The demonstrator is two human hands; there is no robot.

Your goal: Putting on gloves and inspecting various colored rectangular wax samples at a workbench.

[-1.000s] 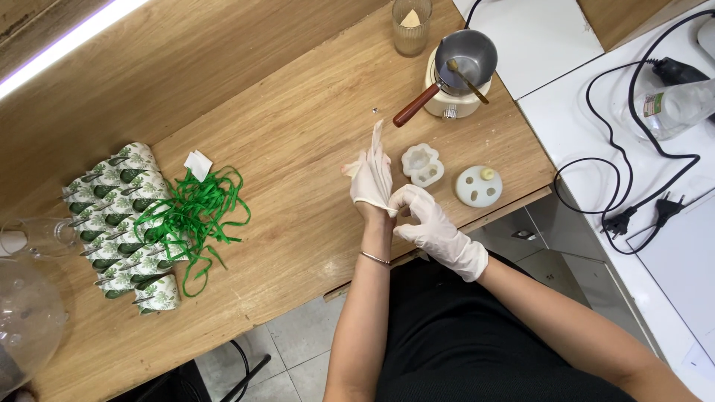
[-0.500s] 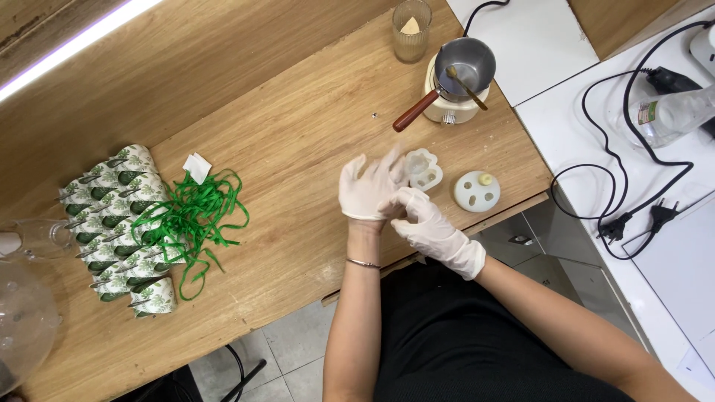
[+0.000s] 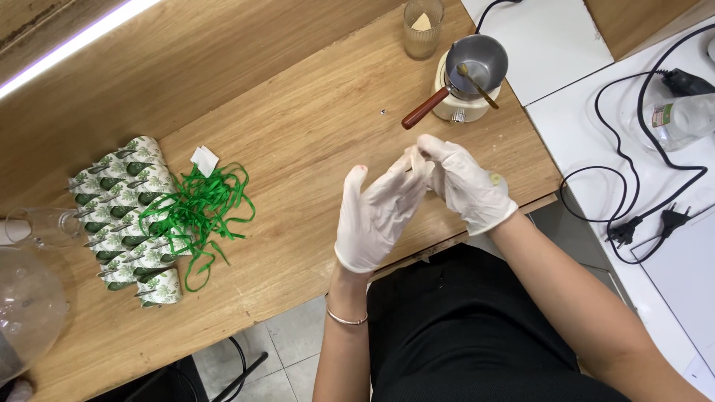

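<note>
1. Left hand [image 3: 376, 216], in a white disposable glove: raised above the pale oak-grain wooden surface [image 3: 298, 134], fingers spread fairly wide and pointing up and to the right, nothing grasped. Its fingertips meet those of the other hand, apparently so the glove can be tugged snug.
2. Right hand [image 3: 465, 182], also in a white glove: fingers bent and narrowed to a pinch on the left glove's fingertip material; it holds nothing else. The wrist angles back toward the body, the forearm bare.
3. Thin silver bangle [image 3: 346, 318]: worn on the left wrist, below the glove cuff.
4. Small round cream-coloured piece with a yellow spot [image 3: 496, 179]: just visible at the right hand's far edge, mostly hidden; whether it lies on the surface cannot be told.
5. Small steel saucepan with a red-brown wooden handle [image 3: 477, 63]: seated on a round cream warming base near the surface's far right corner, a thin stick resting inside.
6. Ribbed clear glass tumbler [image 3: 422, 28]: just beyond the saucepan, holding something pale.
7. Tangle of green ribbon [image 3: 201, 212]: well apart to the left, lying partly over a row of white packets with green leaf print [image 3: 123, 216]; a small white paper scrap [image 3: 203, 160] touches its upper edge.
8. Black power cable [image 3: 633, 201]: looped on the adjoining white top to the right.
</note>
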